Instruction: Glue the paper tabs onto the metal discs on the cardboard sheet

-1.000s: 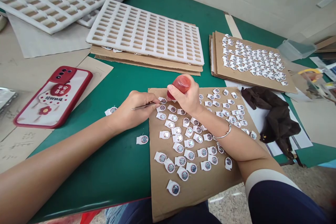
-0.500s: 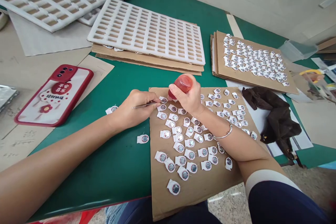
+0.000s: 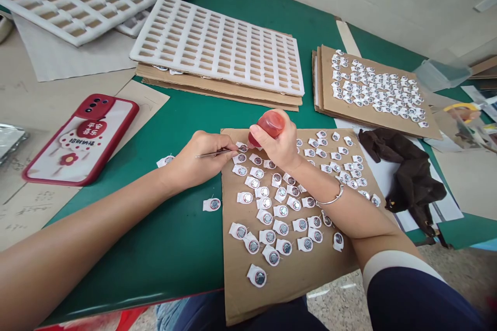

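Note:
My left hand [image 3: 202, 160] is closed around thin metal tweezers [image 3: 212, 154], their tip near a small round part [image 3: 241, 148] at the cardboard's far left corner. In my right hand [image 3: 285, 147] is a translucent red squeeze bottle [image 3: 272, 122], tilted with its base up; its nozzle is hidden behind the fingers. Both hands are over the far edge of a brown cardboard sheet [image 3: 243, 305]. Many silvery discs on white backings, such as this disc piece [image 3: 257, 275], lie across the sheet. A loose disc piece [image 3: 212, 204] rests on the green table left of it.
White slotted foam trays [image 3: 217, 46] sit on cardboard at the back. A second cardboard stack [image 3: 328, 93] carries more disc pieces at the back right. A red-cased phone [image 3: 79, 139] lies at left, dark cloth [image 3: 411, 176] at right, with a clear plastic box [image 3: 442, 73] beyond.
Almost nothing differs. Both hands stay at the same spot with the tweezers and bottle; the view has shifted very slightly.

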The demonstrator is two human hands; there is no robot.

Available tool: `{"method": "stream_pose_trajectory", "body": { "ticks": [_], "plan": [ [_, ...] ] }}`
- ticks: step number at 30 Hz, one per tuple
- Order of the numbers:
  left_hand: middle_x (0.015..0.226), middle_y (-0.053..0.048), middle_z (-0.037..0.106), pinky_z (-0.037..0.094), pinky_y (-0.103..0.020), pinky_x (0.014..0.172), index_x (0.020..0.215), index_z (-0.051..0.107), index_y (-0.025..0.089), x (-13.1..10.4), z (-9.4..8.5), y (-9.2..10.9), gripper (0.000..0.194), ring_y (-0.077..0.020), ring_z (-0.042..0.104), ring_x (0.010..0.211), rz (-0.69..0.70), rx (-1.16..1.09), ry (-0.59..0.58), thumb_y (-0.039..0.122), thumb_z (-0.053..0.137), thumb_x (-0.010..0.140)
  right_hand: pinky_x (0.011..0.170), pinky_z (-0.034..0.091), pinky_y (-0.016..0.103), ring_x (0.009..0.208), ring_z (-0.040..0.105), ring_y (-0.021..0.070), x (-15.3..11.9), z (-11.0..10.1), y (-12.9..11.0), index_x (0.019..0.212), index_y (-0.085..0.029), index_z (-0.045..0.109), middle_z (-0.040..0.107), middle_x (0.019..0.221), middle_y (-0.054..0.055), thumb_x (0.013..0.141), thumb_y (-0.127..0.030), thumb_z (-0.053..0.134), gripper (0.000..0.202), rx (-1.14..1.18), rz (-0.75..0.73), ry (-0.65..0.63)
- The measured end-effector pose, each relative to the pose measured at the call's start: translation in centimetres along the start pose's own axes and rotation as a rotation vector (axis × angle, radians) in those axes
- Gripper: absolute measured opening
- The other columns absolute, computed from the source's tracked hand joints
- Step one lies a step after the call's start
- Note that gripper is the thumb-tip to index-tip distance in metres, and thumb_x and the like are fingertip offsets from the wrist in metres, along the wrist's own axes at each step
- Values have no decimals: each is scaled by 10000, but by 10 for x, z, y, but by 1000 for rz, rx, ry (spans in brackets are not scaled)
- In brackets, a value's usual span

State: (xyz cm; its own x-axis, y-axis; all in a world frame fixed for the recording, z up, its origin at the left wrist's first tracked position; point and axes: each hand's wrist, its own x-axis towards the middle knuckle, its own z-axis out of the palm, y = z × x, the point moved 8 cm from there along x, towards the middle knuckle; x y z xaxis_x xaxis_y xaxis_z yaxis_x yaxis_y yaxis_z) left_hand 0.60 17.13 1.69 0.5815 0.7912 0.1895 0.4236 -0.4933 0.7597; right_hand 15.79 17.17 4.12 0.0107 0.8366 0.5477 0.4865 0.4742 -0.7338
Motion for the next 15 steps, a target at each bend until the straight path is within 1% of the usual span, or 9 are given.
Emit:
{"method": "stream_pose_trajectory", "body": {
  "ticks": [4, 8, 15],
  "plan": [
    [715, 24, 683, 419, -182, 562, 760, 669, 177, 1, -1, 0, 92, -90, 600, 627, 13, 4, 14, 195, 586, 795, 642, 467, 302, 626, 533, 128, 0, 0, -1, 844, -191, 527, 576, 718, -15, 783, -450, 669, 302, 14, -16, 0],
    [748, 15, 694, 428, -194, 572, 781, 676, 180, 0, 0, 0, 98, -101, 611, 649, 15, 2, 11, 214, 585, 799, 638, 472, 300, 627, 537, 129, 0, 0, -1, 850, -189, 526, 578, 717, -14, 786, -475, 656, 321, 10, -18, -3],
    [732, 19, 688, 425, -203, 570, 775, 670, 184, 0, 0, -4, 107, -104, 603, 640, -16, 17, -5, 223, 576, 807, 644, 483, 298, 632, 539, 128, -1, 2, -1, 857, -188, 518, 572, 720, -13, 796, -506, 629, 342, -7, -13, -25]
  ]
}}
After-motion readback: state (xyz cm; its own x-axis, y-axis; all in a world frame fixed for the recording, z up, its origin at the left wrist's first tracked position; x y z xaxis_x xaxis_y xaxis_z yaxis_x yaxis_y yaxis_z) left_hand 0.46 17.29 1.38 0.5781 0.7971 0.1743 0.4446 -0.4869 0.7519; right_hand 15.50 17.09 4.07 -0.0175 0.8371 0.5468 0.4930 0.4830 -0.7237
